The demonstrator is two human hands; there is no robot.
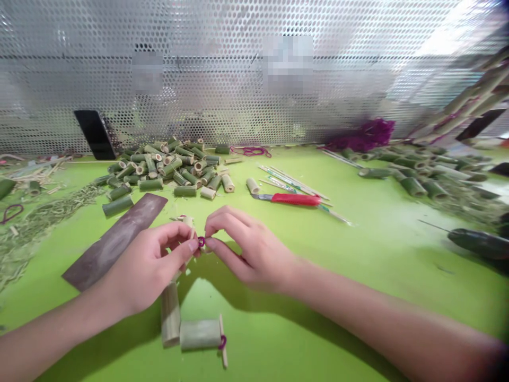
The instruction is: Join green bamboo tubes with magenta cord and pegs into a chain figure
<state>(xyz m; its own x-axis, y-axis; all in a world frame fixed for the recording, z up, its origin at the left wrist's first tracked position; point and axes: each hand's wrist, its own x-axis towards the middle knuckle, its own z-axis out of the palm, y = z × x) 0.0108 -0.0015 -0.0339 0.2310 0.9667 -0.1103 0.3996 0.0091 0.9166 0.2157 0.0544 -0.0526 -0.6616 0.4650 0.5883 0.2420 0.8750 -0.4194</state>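
My left hand (149,265) pinches a small loop of purple cord (201,242) between thumb and forefinger. A pale bamboo piece (188,222) shows just behind these fingertips, partly hidden. From the right, my right hand (248,246) closes its thumb and forefinger at the other side of the loop. Under the left wrist lies a scraped bamboo tube (170,315). Touching it is a second pale tube (200,335), with a thin stick (225,358) and purple cord across its end. A brown abrasive sheet (115,241) lies partly behind my left hand.
Cut green bamboo pieces (170,165) are heaped at the back beside a propped phone (95,134). A red-handled knife (296,199) lies near thin sticks (294,182). Purple cord (361,135) and more bamboo (413,185) sit right; shavings (51,223) spread left. A perforated metal panel (222,79) stands behind.
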